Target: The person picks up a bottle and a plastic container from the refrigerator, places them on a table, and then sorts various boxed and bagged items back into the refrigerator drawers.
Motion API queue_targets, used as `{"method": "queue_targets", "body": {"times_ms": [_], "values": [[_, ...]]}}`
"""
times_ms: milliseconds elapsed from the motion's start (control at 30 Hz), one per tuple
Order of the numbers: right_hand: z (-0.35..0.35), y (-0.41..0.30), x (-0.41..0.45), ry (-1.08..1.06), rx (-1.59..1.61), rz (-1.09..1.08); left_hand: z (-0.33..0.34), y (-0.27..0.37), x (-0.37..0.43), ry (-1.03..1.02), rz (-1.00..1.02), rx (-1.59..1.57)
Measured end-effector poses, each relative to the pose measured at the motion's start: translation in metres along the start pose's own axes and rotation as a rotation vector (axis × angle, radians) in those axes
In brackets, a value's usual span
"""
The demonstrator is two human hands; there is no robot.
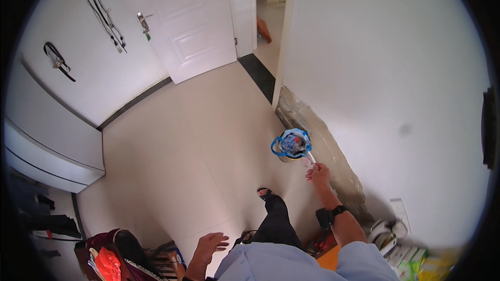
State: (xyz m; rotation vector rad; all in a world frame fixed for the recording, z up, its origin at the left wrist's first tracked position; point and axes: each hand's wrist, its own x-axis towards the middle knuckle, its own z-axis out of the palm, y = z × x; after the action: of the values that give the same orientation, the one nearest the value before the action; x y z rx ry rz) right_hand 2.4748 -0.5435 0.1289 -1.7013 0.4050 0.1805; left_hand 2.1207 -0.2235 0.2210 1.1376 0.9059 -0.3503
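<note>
My right hand [320, 172] reaches out by the damaged lower wall. Its fingers are shut on a thin white strip-like item [311, 157], whose exact kind I cannot tell. Just beyond that item stands a small bin [288, 159] on the floor, lined with a blue-handled plastic bag [276, 149]. Crumpled rubbish [291, 143], bluish with a spot of red, fills the bag. My left hand [211, 243] hangs low in front of my shirt, fingers apart and nothing in it. A black band with a dark device [328, 217] circles my right forearm.
A white door [195, 35] stands at the back beside a dark threshold [258, 74]. Plaster has worn off the right wall's base [332, 144]. A red plastic bag [107, 264] lies at lower left, packages [408, 257] at lower right. A white cabinet [58, 136] stands left.
</note>
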Motion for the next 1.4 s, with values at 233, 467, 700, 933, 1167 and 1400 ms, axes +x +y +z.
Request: {"method": "queue_targets", "body": {"times_ms": [233,467,700,933,1167,1400], "values": [[0.027,0.034,0.204,-0.202,-0.794,0.108,0.047,0.089,0.041,0.275,-0.044,-0.178],[0.095,0.093,0.142,-0.653,-0.682,0.307,0.093,0.271,-0.014,0.142,0.831,-0.302],[0.071,0.104,0.071,-1.034,-0.906,0.453,0.105,0.222,-0.183,-0.501,1.477,-0.429],[0.111,0.147,0.08,-1.36,-0.952,0.435,0.113,0.003,-0.362,-0.154,1.803,-0.568],[0.13,0.129,-0.276,-1.45,-1.462,-0.243,0.134,-0.221,-0.494,0.388,2.014,-0.605],[0.182,0.192,-0.502,-1.824,-1.646,-0.536,0.132,-0.315,-0.581,0.793,2.141,-0.678]]}}
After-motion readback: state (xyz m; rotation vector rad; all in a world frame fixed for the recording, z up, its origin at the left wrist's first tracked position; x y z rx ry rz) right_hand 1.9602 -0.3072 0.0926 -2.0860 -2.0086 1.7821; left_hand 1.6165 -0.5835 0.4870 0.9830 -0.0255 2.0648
